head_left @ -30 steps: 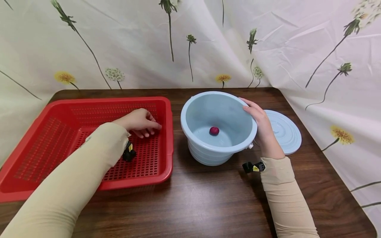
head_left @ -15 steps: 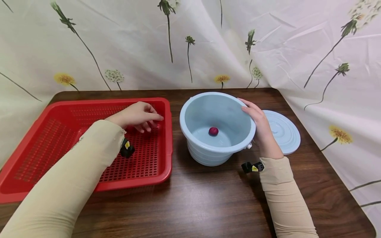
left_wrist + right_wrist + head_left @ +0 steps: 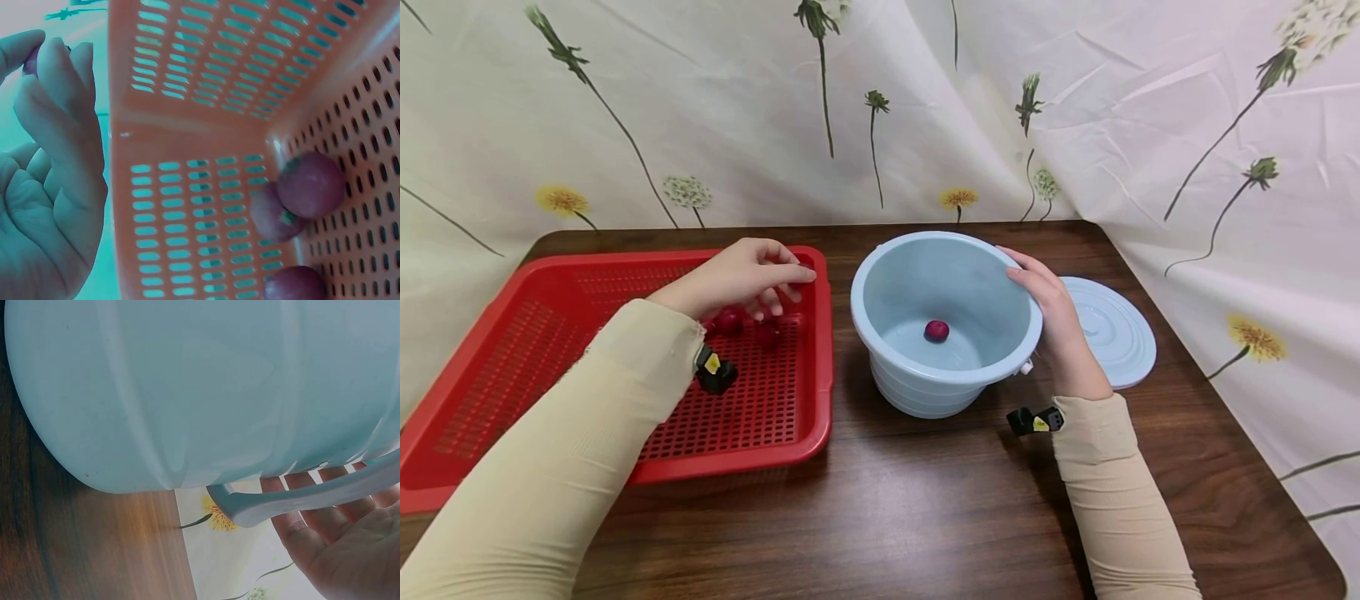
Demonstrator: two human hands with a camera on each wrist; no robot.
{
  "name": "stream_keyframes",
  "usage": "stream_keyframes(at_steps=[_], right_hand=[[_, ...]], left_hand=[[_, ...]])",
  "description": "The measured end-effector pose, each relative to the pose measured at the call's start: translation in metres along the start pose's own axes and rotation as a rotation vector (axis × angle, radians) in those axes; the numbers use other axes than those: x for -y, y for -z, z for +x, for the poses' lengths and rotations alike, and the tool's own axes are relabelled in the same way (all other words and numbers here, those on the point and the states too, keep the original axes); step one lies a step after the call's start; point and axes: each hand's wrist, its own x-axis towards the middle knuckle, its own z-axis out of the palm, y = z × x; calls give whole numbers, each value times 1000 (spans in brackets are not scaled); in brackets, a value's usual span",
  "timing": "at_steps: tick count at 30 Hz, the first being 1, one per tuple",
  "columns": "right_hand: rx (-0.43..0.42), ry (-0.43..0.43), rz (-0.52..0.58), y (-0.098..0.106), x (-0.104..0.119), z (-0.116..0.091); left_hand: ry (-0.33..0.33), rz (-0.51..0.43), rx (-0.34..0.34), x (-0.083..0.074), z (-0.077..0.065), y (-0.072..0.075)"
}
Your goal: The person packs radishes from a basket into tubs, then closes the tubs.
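Observation:
My left hand (image 3: 747, 273) hovers over the back right part of the red plastic basket (image 3: 823, 392). In the left wrist view its fingertips pinch a small dark-red round fruit (image 3: 31, 63), mostly hidden by the fingers. Below the hand, several similar fruits (image 3: 311, 185) lie in the basket, with a green stem end showing on one. A light blue bucket (image 3: 917, 393) stands tilted toward me, with one dark-red fruit (image 3: 936, 331) on its bottom. My right hand (image 3: 1051, 304) grips the bucket's right rim. The bucket's handle (image 3: 294, 505) hangs in front of that palm in the right wrist view.
A round light blue lid (image 3: 1116, 333) lies on the brown wooden table (image 3: 910, 508), right of the bucket and partly behind the right hand. A white cloth (image 3: 910, 108) printed with dandelions hangs behind the table and along its right side.
My left hand has risen up and back out of the basket, bringing fruits beneath it into sight. The right hand and the bucket have stayed nearly in place.

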Motion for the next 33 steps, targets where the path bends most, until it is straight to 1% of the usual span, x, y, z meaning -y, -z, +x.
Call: stream_keyframes(at_steps=[10,16,19,23,27,33], right_hand=[[-1,1,-23,1,0,0],[2,-12,4,0,0,0],[0,-20,16,0,1,0],[-4,-16,-5,0,1,0],[-2,-14,-10,0,1,0],[-5,-16,-8,-1,1,1]], left_hand=[[-67,-37,-19,-18,-3,-7],[-119,-42,-33,-33,-5,-13],[-146,-60,-27,-42,-6,-17],[-169,-70,-1,-54,-8,-23],[-173,-73,39,-63,-9,-28],[-181,-113,105,-74,-8,-37]])
